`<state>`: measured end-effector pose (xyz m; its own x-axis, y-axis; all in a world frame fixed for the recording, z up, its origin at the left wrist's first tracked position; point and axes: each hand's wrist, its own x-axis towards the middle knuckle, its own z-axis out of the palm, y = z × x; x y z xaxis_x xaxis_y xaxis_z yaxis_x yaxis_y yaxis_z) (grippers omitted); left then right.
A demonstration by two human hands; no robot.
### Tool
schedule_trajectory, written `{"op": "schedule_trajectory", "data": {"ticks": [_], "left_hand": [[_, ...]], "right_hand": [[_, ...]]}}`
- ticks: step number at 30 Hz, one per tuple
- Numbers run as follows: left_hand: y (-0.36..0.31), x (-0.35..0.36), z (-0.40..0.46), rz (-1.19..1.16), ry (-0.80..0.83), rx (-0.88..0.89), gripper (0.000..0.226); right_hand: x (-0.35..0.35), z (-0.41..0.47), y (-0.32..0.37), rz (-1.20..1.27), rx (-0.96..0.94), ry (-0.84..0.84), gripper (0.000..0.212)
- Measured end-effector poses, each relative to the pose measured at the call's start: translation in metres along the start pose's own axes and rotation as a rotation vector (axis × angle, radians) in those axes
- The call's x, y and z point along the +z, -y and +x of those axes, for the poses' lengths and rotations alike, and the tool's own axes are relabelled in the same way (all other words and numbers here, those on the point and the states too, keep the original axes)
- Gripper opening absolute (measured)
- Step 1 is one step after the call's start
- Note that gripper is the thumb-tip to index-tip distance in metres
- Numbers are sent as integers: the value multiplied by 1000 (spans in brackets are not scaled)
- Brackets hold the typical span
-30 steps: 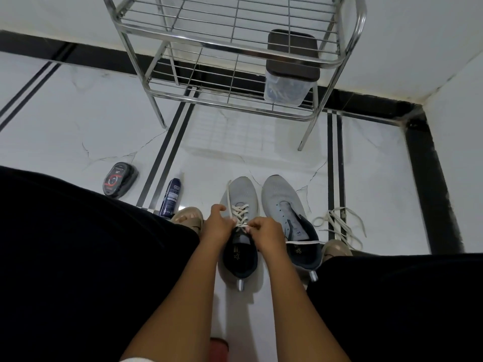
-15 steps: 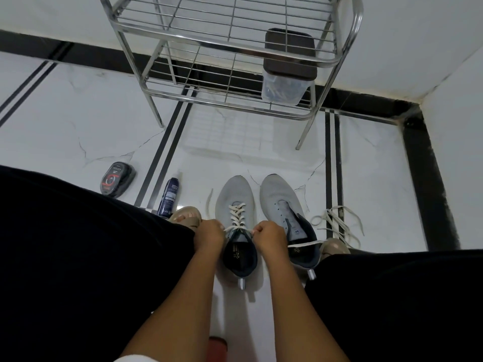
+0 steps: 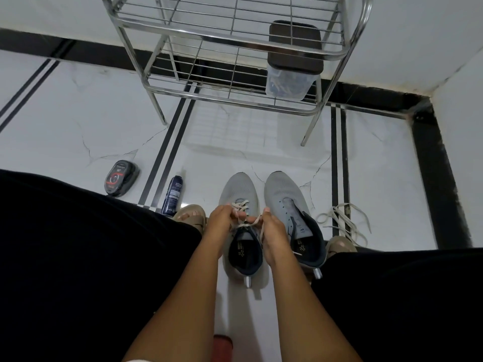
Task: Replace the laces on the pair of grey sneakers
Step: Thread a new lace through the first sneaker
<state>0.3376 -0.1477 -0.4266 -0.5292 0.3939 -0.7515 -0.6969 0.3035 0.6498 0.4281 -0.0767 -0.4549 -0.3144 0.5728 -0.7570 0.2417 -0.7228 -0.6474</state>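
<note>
Two grey sneakers stand side by side on the white floor, toes pointing away from me. The left sneaker [image 3: 239, 189] carries a cream lace [image 3: 241, 205] threaded through its eyelets. My left hand [image 3: 222, 223] and my right hand [image 3: 273, 231] are held over its tongue, and each pinches one end of that lace. The two ends cross between my hands. The right sneaker [image 3: 283, 194] has bare eyelets and an open tongue. A loose cream lace [image 3: 342, 222] lies in a tangle on the floor to the right of it.
A steel wire rack [image 3: 235, 45] stands ahead against the wall, with a lidded plastic box [image 3: 291, 71] on its lower shelf. A black shoe-polish sponge [image 3: 120, 178] and a dark spray can [image 3: 172, 194] lie at the left. My black-clad knees flank the shoes. Walls meet at the right.
My hands have risen from the sides of the left sneaker's collar and come together over the tongue, bringing the lace ends across each other.
</note>
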Motion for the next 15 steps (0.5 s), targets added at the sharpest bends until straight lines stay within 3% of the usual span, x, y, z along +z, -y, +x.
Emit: {"op": "schedule_trajectory", "data": {"ticks": [3, 5, 7, 11, 15], "left_hand": [[8, -1, 5, -487, -13, -62, 30], [16, -4, 10, -571, -35, -73, 30], [22, -4, 15, -536, -36, -54, 31], [27, -5, 17, -272, 48, 28, 25], [33, -8, 13, -158, 172, 36, 21]], "right_hand": [[5, 5, -5, 288, 92, -84, 41], [8, 5, -4, 459, 136, -117, 38], [11, 5, -3, 484, 130, -121, 37], [11, 9, -7, 209, 4, -71, 32], [8, 8, -8, 71, -55, 62, 19]]}}
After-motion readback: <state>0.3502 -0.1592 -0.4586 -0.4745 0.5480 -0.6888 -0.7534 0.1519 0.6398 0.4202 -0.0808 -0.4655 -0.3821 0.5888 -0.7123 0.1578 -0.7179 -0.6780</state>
